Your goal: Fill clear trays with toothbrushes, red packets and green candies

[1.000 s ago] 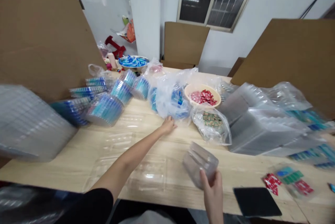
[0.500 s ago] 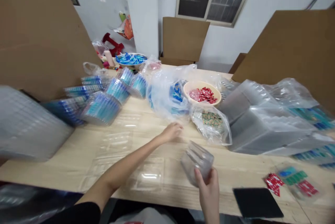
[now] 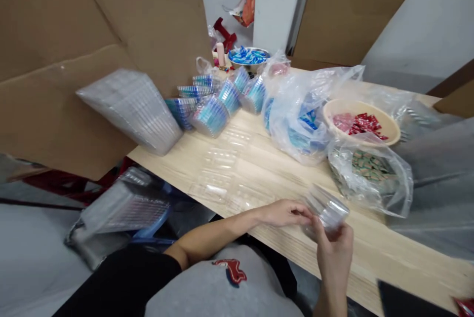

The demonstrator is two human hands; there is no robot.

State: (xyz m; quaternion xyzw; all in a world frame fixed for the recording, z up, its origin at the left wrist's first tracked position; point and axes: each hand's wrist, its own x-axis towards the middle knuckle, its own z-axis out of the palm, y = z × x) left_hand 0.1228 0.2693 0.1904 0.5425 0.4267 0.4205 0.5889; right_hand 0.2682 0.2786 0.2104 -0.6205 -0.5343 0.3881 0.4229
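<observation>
My right hand (image 3: 335, 245) grips a small stack of clear plastic trays (image 3: 328, 208), held tilted above the near part of the table. Against the stack's left edge, the fingers of my left hand (image 3: 287, 212) are pinched together, touching the plastic; whether they hold a single tray is hard to see. To the left, several clear trays (image 3: 219, 158) lie flat in rows on the wooden table (image 3: 274, 169). They look empty and are nearly see-through.
A tall stack of clear trays (image 3: 137, 109) leans by the cardboard (image 3: 48, 95) at left. Filled tray stacks (image 3: 211, 115) stand behind. A plastic bag of blue packets (image 3: 299, 119), a cream bowl (image 3: 393, 134) of red packets and a bag of green-brown packets (image 3: 370, 169) lie beyond my hands.
My view has swung left and down. My left hand has come back from over the table to the tray stack in my right hand, and its fingers now touch the edge.
</observation>
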